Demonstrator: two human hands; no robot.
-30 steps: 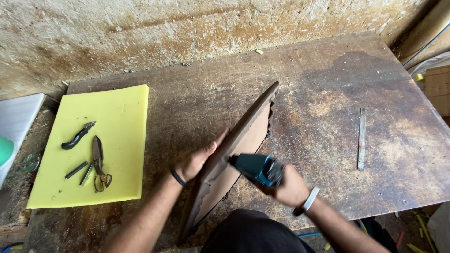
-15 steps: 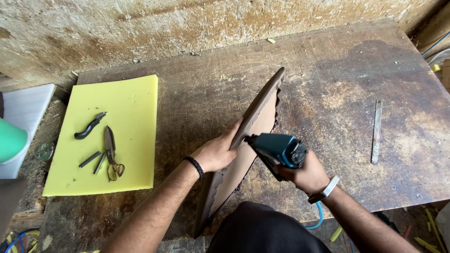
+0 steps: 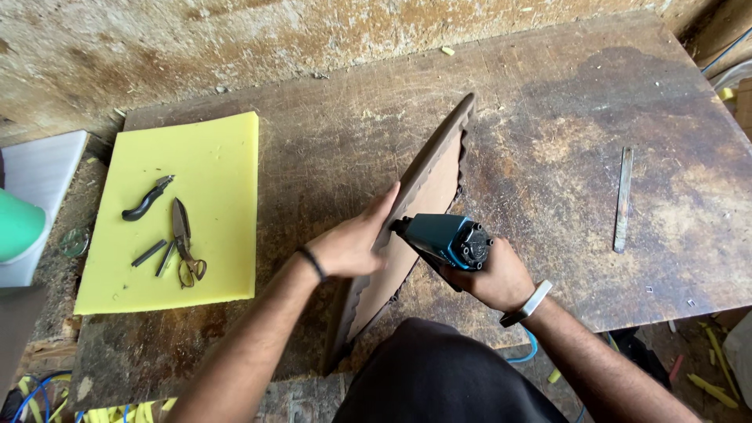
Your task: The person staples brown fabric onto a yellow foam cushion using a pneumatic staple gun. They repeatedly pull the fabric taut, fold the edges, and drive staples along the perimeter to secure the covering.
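Observation:
A flat brown upholstered panel (image 3: 429, 184) stands on its edge across the worn wooden workbench (image 3: 548, 102), tilted and running from near me toward the back. My left hand (image 3: 352, 243) presses flat against its left face and grips the upper edge. My right hand (image 3: 495, 278) holds a teal pneumatic staple gun (image 3: 443, 239) with its nose against the panel's right face, near the middle.
A yellow foam sheet (image 3: 211, 157) lies at the left with scissors (image 3: 185, 243), a black-handled tool (image 3: 145, 200) and small dark rods (image 3: 149, 253) on it. A metal strip (image 3: 623, 200) lies at the right. A green cup (image 3: 17, 227) sits at the far left.
The view has shifted a little. My left hand has slid up the panel's edge, and the staple gun has stayed against the panel's right face.

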